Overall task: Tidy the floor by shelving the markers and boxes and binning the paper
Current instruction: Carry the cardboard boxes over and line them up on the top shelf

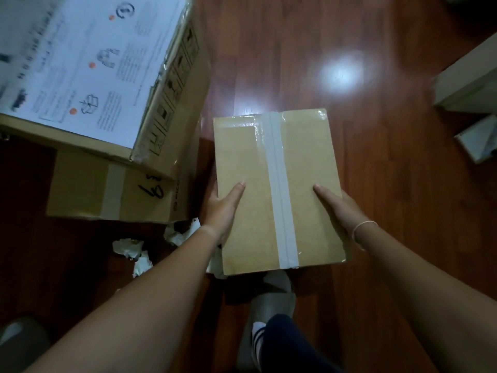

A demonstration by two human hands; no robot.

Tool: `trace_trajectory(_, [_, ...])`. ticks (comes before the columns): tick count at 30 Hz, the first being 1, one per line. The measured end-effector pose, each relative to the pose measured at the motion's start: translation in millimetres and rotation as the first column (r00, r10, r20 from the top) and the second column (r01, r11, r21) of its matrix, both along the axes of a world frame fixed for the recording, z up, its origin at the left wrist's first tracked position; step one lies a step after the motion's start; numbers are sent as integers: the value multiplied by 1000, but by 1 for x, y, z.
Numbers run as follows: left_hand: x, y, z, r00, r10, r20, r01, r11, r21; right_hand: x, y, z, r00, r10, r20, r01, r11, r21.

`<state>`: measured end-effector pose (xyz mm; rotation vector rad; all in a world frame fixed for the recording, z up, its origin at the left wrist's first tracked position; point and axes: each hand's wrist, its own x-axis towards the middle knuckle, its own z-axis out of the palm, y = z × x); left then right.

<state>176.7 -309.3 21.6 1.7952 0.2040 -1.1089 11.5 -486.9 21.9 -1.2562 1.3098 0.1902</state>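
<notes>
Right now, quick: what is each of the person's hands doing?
Left hand: gripping the left side of the taped cardboard box, thumb on top.
Right hand: gripping the right side of the same box, thumb on top.

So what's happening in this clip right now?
A person holds a taped cardboard box between both hands, left hand and right hand gripping its sides, above a wooden floor. Crumpled paper lies on the floor to the left, beside two stacked larger boxes.
</notes>
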Motion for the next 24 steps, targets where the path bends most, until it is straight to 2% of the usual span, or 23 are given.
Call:
trace_trajectory(4, [-10, -6, 45, 1000, -11, -7, 11, 999, -50, -13, -5, 49, 1000, 1, 17, -1, 1000, -13])
trace_trajectory(7, [-16, -17, 97, 999, -38, 24, 40, 993, -111, -23, -13, 109, 998, -11, 58, 14, 999, -50])
trace_trajectory(10, [-24, -32, 170, 996, -30, 87, 47, 979, -200, -32, -23, 184, 990, -17, 140, 32, 994, -107])
trace_trajectory(13, [-26, -35, 249, 976, -21, 219, 81, 960, -268, -37, -28, 264, 974, 35, 223, 4, 985, -171])
trace_trajectory(20, [-3, 29, 442, 916, 44, 399, 124, 915, -385, -16, 9, 450, 838, 116, 534, 7, 975, -223])
trace_trajectory(22, [7, 71, 496, 877, 58, 476, 155, 906, -395, 2, 37, 495, 771, 138, 622, 10, 974, -228])
trace_trajectory(24, [19, 122, 547, 816, 117, 567, 159, 896, -415, 23, 72, 537, 664, 155, 731, -14, 981, -194])
